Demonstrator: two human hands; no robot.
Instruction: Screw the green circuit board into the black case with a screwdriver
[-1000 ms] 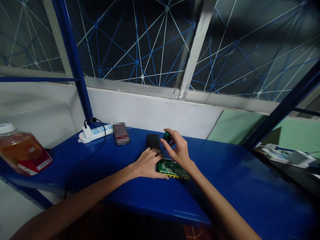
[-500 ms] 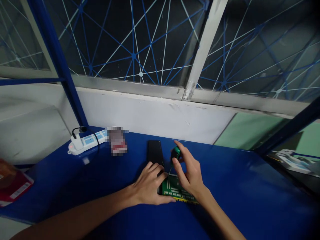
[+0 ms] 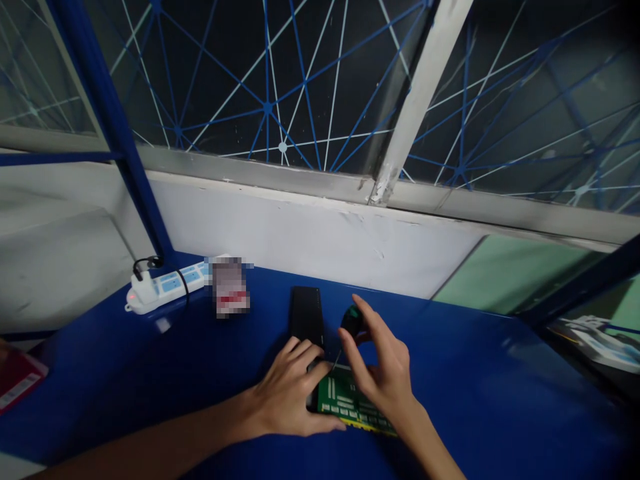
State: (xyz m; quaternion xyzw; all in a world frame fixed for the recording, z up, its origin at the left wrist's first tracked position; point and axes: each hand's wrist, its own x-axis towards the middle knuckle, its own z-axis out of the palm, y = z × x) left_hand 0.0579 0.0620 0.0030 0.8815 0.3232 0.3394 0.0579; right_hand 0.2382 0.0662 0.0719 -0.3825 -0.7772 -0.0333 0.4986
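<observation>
A green circuit board (image 3: pixel 350 403) lies flat on the blue table (image 3: pixel 475 400). My left hand (image 3: pixel 287 393) presses down on the board's left end, fingers curled over its edge. My right hand (image 3: pixel 383 370) pinches the black and green handle of a small screwdriver (image 3: pixel 351 321), which stands upright with its thin shaft reaching down to the board's far edge. A black flat device (image 3: pixel 307 319) lies just behind the board, touching my left fingertips.
A white power strip (image 3: pixel 163 288) with a plugged black cable sits at the table's back left, next to a blurred-out small pack (image 3: pixel 230 293). A red-labelled object (image 3: pixel 17 380) shows at the left edge. A white wall and netted window rise behind.
The view has shifted down and closer; the bottle at left has slid mostly out of view. Both hands keep their hold on the board and the screwdriver.
</observation>
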